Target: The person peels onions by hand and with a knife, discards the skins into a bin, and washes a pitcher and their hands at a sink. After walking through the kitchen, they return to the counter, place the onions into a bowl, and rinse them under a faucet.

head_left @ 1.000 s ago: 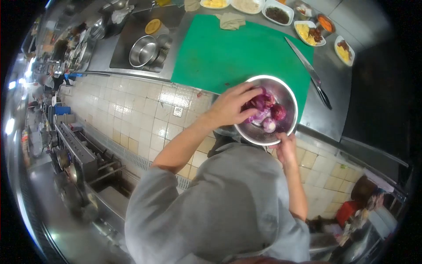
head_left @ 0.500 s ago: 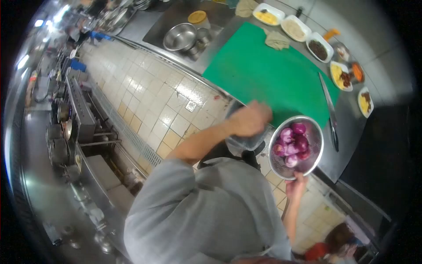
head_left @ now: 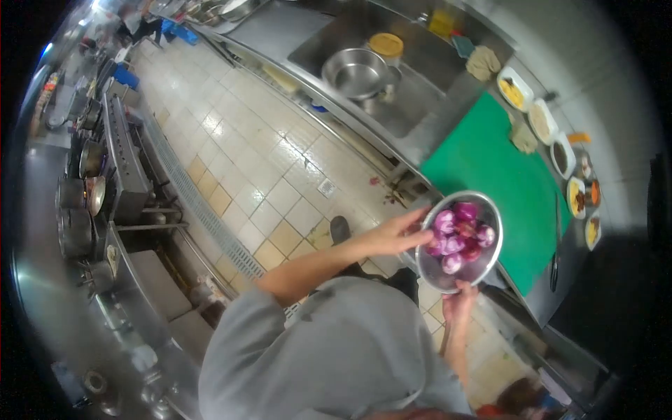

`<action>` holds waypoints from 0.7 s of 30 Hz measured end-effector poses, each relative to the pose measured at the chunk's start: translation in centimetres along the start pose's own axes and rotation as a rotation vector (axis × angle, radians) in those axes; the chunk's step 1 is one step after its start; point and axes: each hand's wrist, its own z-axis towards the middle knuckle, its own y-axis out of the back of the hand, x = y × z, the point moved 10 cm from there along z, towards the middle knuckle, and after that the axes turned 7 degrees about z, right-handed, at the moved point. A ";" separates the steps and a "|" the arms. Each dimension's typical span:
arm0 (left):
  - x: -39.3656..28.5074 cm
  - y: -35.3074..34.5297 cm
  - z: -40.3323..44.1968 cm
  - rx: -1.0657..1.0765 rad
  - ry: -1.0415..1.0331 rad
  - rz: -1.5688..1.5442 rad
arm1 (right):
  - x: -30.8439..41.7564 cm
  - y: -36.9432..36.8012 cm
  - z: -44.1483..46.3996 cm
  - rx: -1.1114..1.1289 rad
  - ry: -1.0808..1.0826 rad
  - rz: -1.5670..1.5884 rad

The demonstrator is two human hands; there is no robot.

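A metal colander (head_left: 491, 210) holds several peeled red onions (head_left: 452, 244) and is held up in front of my body, over the near edge of the green cutting board (head_left: 483, 157). My right hand (head_left: 458, 301) grips its near rim from below. At the left rim is my left hand (head_left: 400, 234), its fingers and thumb around the edge beside the onions. On the board's right side lies a knife (head_left: 556, 245), partly beyond the edge.
Small dishes of ingredients (head_left: 542, 122) line the wall behind the board, near a folded cloth (head_left: 522, 134). To the left, a sink (head_left: 420, 105) holds a metal bowl (head_left: 355, 73) and a yellow-lidded tub (head_left: 386, 46). Tiled floor (head_left: 280, 203) separates this counter from the stoves (head_left: 129, 150).
My left hand has moved from beside the board to the colander's left rim. The view has swung left, showing more of the sink. The right hand keeps its hold.
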 end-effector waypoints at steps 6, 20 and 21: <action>1.7 12.8 -6.8 -0.381 0.033 -0.371 | -6.8 -17.3 0.5 0.206 -0.062 -0.046; -1.2 24.8 -7.7 -0.514 -0.005 -0.478 | -10.2 -30.7 2.7 0.376 -0.271 -0.097; -1.9 25.0 -7.0 -0.477 -0.014 -0.488 | -9.4 -31.2 2.5 0.376 -0.224 -0.116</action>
